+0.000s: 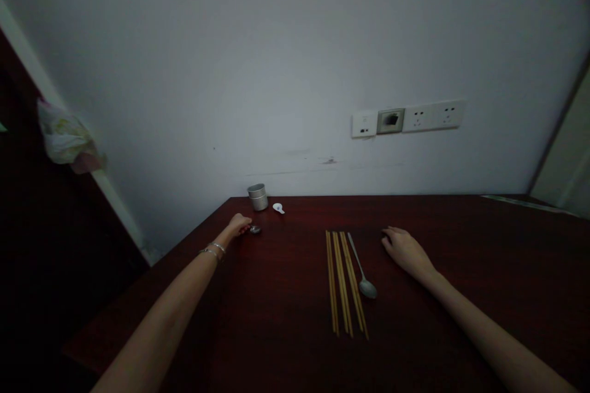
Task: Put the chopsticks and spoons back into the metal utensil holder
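Observation:
My left hand [239, 225] is closed on a small metal spoon [255, 229], whose bowl sticks out to the right of the fingers, low over the table. Just behind it stand a grey metal cup [257, 197] and a white short-handled spoon [278, 208]. My right hand [405, 249] lies on the table, fingers loosely stretched, with nothing in it. Between my hands several wooden chopsticks [342, 282] lie side by side in pairs. A long-handled metal spoon [367, 288] rests along their right side, bowl toward me.
The dark red table [276, 319] meets a white wall [276, 73] at the back. Sockets [419, 118] sit on the wall at the right. A plastic bag [67, 135] hangs at the far left, beyond the table's left edge.

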{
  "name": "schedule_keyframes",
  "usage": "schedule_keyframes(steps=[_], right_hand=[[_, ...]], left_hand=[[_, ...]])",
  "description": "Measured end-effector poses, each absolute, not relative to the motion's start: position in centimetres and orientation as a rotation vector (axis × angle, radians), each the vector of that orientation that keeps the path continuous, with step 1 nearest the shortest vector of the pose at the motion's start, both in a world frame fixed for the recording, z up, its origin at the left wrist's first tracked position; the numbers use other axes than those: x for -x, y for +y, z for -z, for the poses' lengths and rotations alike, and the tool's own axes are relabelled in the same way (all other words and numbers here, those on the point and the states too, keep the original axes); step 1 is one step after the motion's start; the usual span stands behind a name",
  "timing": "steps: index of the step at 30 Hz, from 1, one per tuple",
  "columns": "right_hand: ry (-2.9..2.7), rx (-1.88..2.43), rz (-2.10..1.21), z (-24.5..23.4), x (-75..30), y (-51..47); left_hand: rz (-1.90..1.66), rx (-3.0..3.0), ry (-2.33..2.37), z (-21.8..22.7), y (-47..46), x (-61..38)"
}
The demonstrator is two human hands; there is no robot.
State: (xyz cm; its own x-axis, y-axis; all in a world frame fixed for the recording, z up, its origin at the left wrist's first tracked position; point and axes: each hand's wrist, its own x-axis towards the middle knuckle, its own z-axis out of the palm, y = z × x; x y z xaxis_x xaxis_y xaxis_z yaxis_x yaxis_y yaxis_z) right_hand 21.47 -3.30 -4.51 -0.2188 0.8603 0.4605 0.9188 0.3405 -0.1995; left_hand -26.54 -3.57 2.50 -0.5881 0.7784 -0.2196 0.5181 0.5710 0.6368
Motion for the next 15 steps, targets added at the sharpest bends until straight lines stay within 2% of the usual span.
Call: schedule_keyframes(steps=[8,15], right_hand=[[-2.124,1.559,0.146,4.4,-21.5,-3.3],[-2.090,1.544,0.102,4.0,-21.3,-3.8]], left_hand=[[-0.771,-1.169,2.249,-4.1,-4.4,26.1],[-0.840,-1.475,2.116,-8.9,-4.8,21.9]])
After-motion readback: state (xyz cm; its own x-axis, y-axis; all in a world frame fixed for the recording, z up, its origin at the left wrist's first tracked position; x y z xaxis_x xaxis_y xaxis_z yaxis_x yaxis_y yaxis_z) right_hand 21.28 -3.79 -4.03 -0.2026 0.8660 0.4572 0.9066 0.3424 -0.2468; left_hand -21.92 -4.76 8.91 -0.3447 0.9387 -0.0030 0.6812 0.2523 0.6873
